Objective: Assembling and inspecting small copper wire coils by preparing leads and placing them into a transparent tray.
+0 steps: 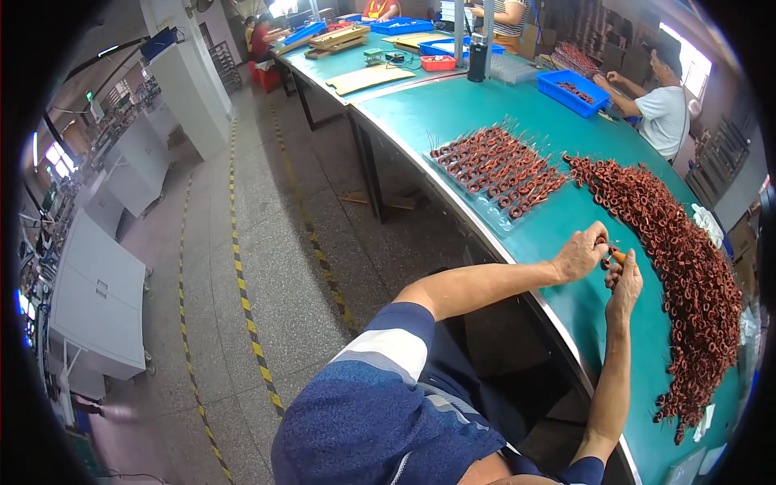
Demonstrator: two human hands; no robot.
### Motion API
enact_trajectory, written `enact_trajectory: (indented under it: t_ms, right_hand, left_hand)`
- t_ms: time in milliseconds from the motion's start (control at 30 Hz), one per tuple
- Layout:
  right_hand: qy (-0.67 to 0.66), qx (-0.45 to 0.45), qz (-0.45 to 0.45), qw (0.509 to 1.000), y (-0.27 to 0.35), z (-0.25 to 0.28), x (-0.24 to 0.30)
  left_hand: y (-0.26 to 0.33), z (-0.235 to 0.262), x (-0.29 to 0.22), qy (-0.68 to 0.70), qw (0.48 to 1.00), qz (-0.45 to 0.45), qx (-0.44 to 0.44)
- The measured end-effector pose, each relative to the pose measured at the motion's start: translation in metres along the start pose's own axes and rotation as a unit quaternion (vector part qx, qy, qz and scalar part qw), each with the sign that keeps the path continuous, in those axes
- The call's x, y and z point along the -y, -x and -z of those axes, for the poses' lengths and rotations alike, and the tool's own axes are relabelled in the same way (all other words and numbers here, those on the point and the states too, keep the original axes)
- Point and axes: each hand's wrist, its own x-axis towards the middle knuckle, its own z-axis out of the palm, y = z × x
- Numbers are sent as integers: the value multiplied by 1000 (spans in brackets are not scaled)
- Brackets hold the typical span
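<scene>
Over the near edge of the green table, my two hands meet, both closed. My left hand [580, 252] pinches a small red-brown ring coil [601, 241], partly covered by the fingers. Close against it, my right hand [624, 284] has its fingers curled round a small orange piece [619, 257]; whether this is a tool handle or a finger cover I cannot make out. More dark red coil shows between the hands. Beyond my left hand, ring coils with wire leads [505, 170] stand in rows on a clear plastic tray [495, 217].
A long heap of loose ring coils [687, 299] curves along the right of the green table [436, 117]. Farther back are a blue bin [572, 93], a black cylinder [478, 61] and a red tray [437, 63]. A co-worker [667, 113] sits at the far right side.
</scene>
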Motion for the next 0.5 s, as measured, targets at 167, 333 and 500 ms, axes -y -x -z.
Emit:
enact_trajectory:
  t_ms: [167,333,500]
  right_hand:
    - [-20,79,-59,995,6,-16,1]
    - [-89,87,-165,978,0,-5,1]
    - [-119,105,-196,968,3,6,1]
  left_hand:
    - [-9,21,0,-101,990,-18,98]
    - [-23,30,-5,-163,954,-36,248]
    - [-33,43,-31,-178,895,-6,409]
